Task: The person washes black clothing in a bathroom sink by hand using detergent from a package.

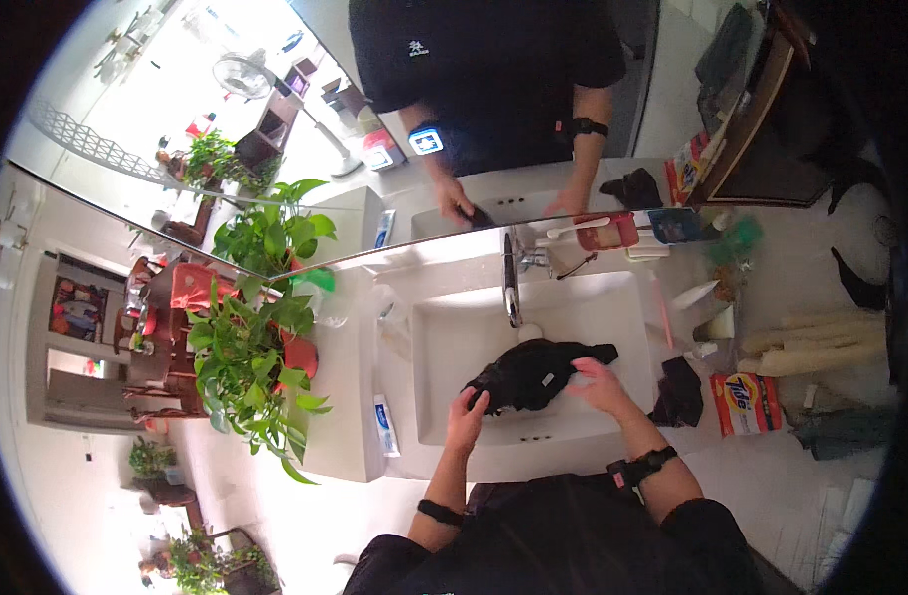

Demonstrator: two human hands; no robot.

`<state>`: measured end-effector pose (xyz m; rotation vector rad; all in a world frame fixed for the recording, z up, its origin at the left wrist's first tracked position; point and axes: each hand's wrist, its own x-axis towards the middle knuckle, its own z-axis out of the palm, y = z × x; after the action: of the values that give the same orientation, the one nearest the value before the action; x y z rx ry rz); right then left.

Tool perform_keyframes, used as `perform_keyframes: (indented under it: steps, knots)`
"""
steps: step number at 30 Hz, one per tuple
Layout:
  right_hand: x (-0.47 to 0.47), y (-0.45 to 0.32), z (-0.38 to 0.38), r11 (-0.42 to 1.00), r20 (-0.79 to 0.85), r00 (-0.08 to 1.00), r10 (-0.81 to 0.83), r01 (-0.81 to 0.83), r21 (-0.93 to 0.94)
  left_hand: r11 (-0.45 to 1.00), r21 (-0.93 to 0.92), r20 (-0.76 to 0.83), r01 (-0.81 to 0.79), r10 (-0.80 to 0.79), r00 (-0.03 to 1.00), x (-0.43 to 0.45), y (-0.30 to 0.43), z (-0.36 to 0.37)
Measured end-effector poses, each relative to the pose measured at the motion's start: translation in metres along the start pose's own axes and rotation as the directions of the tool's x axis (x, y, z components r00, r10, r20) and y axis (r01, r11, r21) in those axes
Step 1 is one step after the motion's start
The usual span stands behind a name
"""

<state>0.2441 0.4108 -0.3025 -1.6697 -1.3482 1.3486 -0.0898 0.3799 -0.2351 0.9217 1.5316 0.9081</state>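
Note:
A bunched black cloth garment (528, 375) with a small pale label lies in the white rectangular washbasin (442, 335). My left hand (465, 424) pinches the garment's left end between thumb and fingers. At its right side my right hand (601, 385) is spread with fingers apart; whether the fingertips touch the cloth is hard to tell. The chrome faucet (509, 279) reaches over the basin from the back, its spout just behind the garment. A whitish round thing (529, 332) shows beneath the spout.
A second dark cloth (678, 392) rests on the basin's right rim, beside a Tide detergent bag (745, 403). To the left are a toothpaste tube (385, 425) and a potted leafy plant (297, 353). A mirror (491, 178) rises behind the faucet; a toothbrush (577, 266) lies near it.

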Motion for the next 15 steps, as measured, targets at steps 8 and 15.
perform_keyframes:
  steps: [8,15]
  knots:
    - [-0.006,-0.049,0.071,0.774,0.424,0.842,-0.333,0.501,-0.386,0.972,-0.054,0.019,-0.227,0.228,0.973,-0.058,0.083,0.035]
    - [-0.018,-0.170,0.001,0.853,0.439,0.791,-0.428,0.513,-0.094,0.981,-0.022,-0.183,-0.193,0.186,0.965,-0.074,0.051,-0.012]
